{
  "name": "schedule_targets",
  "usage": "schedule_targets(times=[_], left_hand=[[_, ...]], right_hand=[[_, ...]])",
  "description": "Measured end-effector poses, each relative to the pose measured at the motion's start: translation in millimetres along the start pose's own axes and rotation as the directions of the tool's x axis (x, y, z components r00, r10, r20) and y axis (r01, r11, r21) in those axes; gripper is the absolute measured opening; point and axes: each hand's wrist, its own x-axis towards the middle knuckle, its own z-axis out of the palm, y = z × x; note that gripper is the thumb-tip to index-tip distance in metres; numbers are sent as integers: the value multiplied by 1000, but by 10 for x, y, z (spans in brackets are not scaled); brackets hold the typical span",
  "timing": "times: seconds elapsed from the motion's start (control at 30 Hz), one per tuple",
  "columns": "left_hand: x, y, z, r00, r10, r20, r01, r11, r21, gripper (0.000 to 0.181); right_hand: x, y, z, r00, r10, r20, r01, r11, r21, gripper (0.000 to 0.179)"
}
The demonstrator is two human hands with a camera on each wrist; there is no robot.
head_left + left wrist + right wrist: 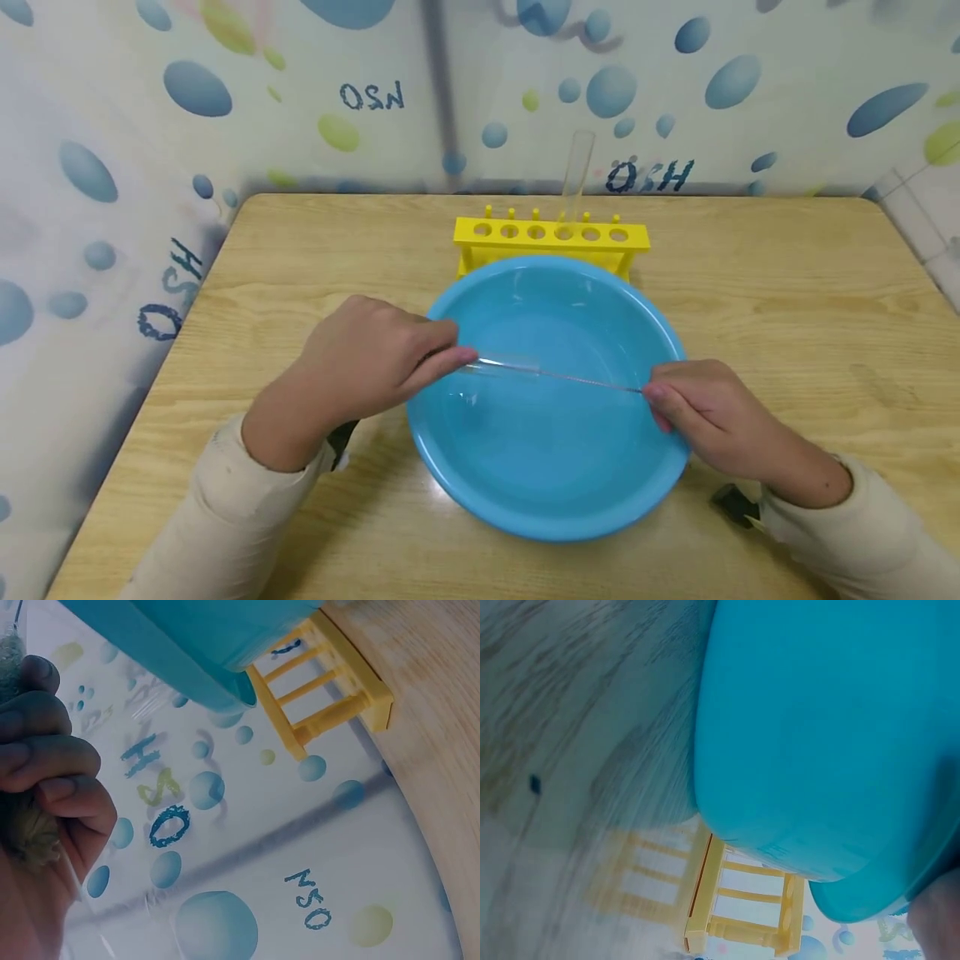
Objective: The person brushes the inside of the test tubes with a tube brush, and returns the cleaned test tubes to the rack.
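Observation:
My left hand [367, 354] grips a clear glass test tube [504, 368] over the left side of a blue basin [551, 527]. Inside the tube, pale brush bristles [31, 836] show around the curled fingers in the left wrist view. From the tube's mouth runs the thin twisted wire handle of the test tube brush [588, 382]. Over the basin's right rim, my right hand [708, 412] pinches the far end of that wire between thumb and fingers. Only a blurred edge of the right hand [939, 919] appears in the right wrist view.
Behind the basin stands a yellow test tube rack [551, 233], with one clear test tube [577, 171] upright in it. The wooden table [795, 308] backs onto a wall [480, 100] patterned with blue and green drops.

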Motion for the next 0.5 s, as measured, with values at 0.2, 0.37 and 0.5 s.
schedule_targets(times=[0.2,0.37,0.5], left_hand=[[-31,-12,49,990,28,-139,-28,1000,1,59],[-47,-30,112,943,94,-318,-83,995,49,60],[-18,-44,148,911,135,-389,-121,991,61,59]], right_hand=[[-12,-2,8,1000,23,-13,-22,999,36,40],[5,1,-3,999,48,-16,-47,997,56,41],[-3,-6,-22,997,67,-26,-65,996,67,42]])
